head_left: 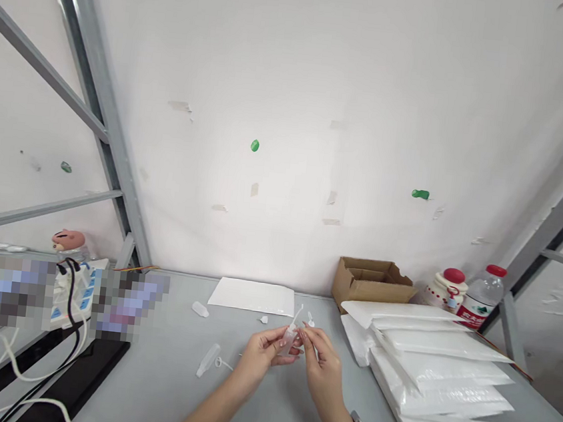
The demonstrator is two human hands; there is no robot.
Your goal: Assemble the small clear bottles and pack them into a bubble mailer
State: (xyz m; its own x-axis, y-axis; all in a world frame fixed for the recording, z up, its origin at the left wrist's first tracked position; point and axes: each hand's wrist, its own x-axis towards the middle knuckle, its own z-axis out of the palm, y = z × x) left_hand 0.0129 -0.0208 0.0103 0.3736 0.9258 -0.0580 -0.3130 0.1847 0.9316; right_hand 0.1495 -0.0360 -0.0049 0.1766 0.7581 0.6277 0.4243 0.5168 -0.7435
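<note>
My left hand [266,354] is closed around a small translucent bottle [289,339], held upright above the grey table; a thin white nozzle rises from its top. Close beside it, my right hand [319,353] pinches with thumb and index finger near the bottle's upper part, and a small white cap piece [311,319] shows just above those fingers. Whether the right fingers hold that piece is hard to tell. Left of my hands lie a translucent bottle [208,360], a white ring-ended piece [218,362] and a smaller bottle [200,309]. A tiny white cap [263,319] rests farther back.
A white sheet [252,296] lies by the wall. Stacked white padded envelopes [441,362], a cardboard box [374,284], a jar [447,289] and a red-capped bottle [484,296] stand right. Cables, a power strip [72,290] and a black slab [87,378] occupy the left.
</note>
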